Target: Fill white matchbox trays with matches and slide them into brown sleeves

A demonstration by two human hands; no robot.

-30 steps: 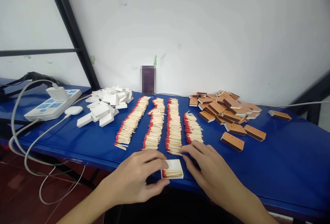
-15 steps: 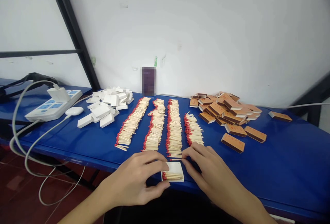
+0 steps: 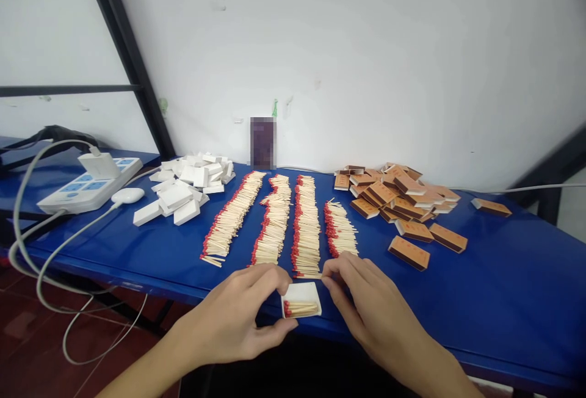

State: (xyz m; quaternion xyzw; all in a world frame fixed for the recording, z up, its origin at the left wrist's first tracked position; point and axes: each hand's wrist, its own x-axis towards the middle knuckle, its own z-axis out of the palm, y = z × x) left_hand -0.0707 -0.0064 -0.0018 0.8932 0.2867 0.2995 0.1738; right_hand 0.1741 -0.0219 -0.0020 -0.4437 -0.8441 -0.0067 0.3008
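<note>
My left hand (image 3: 249, 312) is closed around the left end of a small white matchbox tray (image 3: 302, 291), thumb at the near side and fingers at the far side. Several red-headed matches (image 3: 301, 309) lie in the tray's near half, heads to the left. Beyond it, my right hand (image 3: 361, 294) pinches the plain end of a match (image 3: 309, 276) at the near end of the third row of matches (image 3: 306, 227). Other match rows (image 3: 232, 218) (image 3: 273, 221) (image 3: 341, 230) stretch away on the blue table, the rightmost being shorter.
White trays (image 3: 183, 187) are heaped at the back left, and orange matchbox sleeves (image 3: 394, 193) at the back right. A power strip (image 3: 91, 187) with a plugged-in charger and white cables (image 3: 68, 251) occupies the left side. The blue table's front edge (image 3: 151, 288) runs near my hands.
The match that was at my right fingertips near the tray no longer shows there; those fingertips are now at the row's nearest match. My left fingers have shifted, uncovering more of the tray.
</note>
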